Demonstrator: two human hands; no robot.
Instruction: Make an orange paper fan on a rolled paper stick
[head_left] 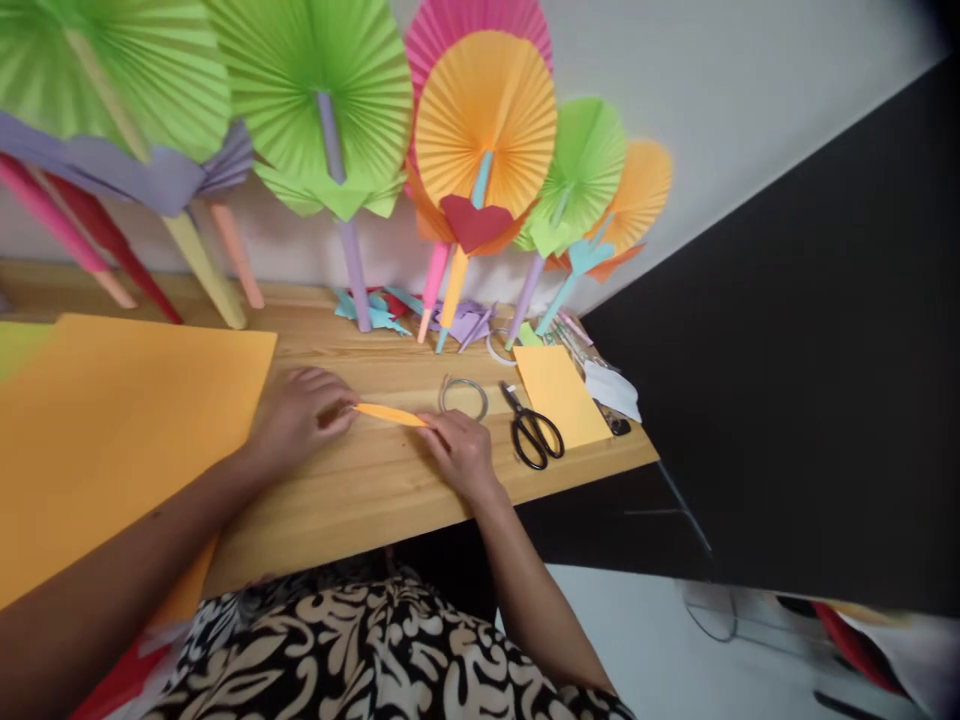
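Note:
A narrow strip of orange paper (pixel 390 413) stretches between my two hands above the wooden table. My left hand (pixel 304 415) pinches its left end, thumb against fingers. At the other end, the fingers of my right hand (pixel 461 450) close on the strip. Just behind my right hand lies a roll of tape (pixel 463 398), partly covered by the hand. Black-handled scissors (pixel 534 430) rest to the right, beside a small orange paper sheet (pixel 562 395). Large orange paper sheets (pixel 142 400) lie under and left of my left forearm.
Folded paper fans on rolled-paper handles, such as a green fan (pixel 322 100) and an orange fan (pixel 486 130), lean against the wall. Purple paper scraps (pixel 465 322) lie at the back of the wooden table (pixel 337 510). A dark panel (pixel 787 330) rises beyond the right end.

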